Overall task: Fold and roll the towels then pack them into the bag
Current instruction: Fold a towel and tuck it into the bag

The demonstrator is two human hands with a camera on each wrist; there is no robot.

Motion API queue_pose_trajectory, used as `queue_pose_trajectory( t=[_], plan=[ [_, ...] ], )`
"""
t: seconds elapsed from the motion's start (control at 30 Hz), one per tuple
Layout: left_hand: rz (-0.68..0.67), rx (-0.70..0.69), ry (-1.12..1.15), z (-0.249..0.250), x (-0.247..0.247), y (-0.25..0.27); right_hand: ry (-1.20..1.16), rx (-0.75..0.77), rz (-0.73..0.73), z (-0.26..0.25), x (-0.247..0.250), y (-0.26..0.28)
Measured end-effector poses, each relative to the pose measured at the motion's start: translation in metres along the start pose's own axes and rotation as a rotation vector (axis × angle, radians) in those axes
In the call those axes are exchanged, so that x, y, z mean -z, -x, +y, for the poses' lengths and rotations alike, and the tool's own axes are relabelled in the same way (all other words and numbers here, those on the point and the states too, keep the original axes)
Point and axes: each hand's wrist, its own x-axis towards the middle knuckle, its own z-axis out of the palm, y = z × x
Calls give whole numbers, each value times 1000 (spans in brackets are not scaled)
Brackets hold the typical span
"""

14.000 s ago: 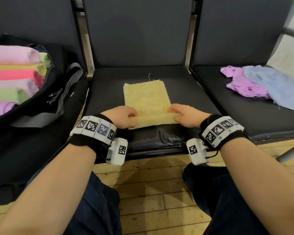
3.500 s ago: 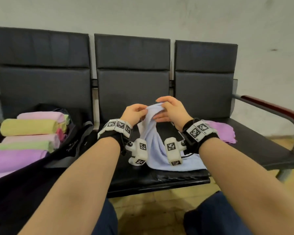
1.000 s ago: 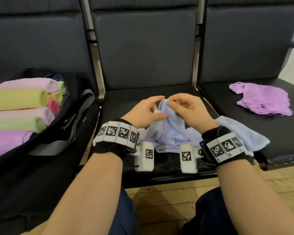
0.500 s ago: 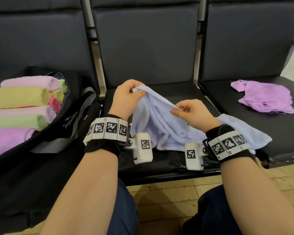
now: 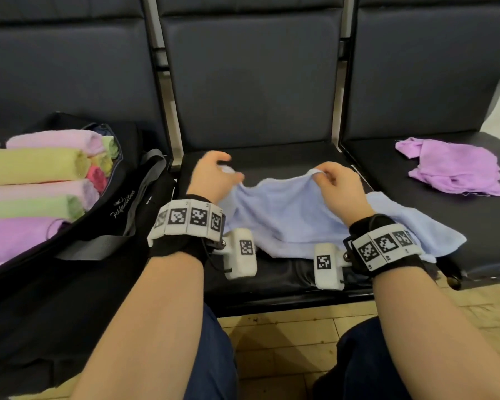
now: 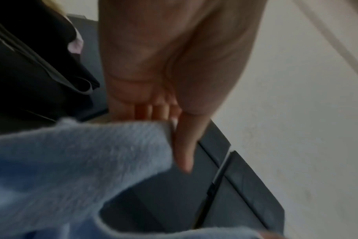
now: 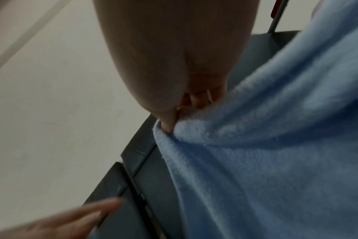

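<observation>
On the middle seat: the blue towel (image 5: 298, 215) lies half bunched, its far edge lifted between the two hands, its near part and right end slumped on the black seat cushion (image 5: 274, 157).
Step in hand: I judge this to be spreading the towel flat before the first fold; it is neither folded nor rolled yet.
Doing it well: find two true corners of one edge, draw them apart until the edge runs straight, then lay the cloth down smooth on the seat so the later roll comes out even; the crumpled right end needs pulling out too.
Left hand (image 5: 212, 176): raised over the seat's left part, palm down; the left wrist view shows thumb and fingers (image 6: 151, 111) pinching the towel's edge, with the index finger held straight alongside.
Right hand (image 5: 334, 186): just right of centre, fingers curled, thumb and fingertips nipping a fold of the upper edge, as the right wrist view confirms.
Spacing: the hands are apart, the edge sagging between them, so more stretch is wanted.
Bag (image 5: 122, 197): open on the left seat, already holding a stack of rolled towels (image 5: 38, 183).
Still waiting: a purple towel (image 5: 451, 166) lies crumpled on the right seat.
</observation>
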Motion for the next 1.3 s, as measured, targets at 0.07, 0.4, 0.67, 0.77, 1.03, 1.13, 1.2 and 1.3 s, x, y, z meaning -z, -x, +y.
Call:
queue_pose_trajectory(
  t=[0.07,0.4,0.67,0.77,1.03,1.13,1.2,1.3],
  plan=[
    [-257,-47,-88,9,-11,9,-99,65,-40,-10,-3,4],
    [-288,-211,-75,24,-28,21,-308,241,-61,-32,-7,15],
    [132,-92,36,20,-2,11,-233,102,-88,-4,5,4],
    [219,-40,12,11,1,5,-149,102,-117,-2,2,5],
    [-475,-117,-114,24,-26,22,-340,284,-118,-24,-7,8],
    [-449,-138,-81,25,-28,22,-397,321,-145,-29,-9,11],
    [-400,-127,-80,23,-28,20,-369,306,-138,-28,-8,11],
    [-277,-76,24,22,-22,16,-299,198,-164,-19,-4,8]
  ],
)
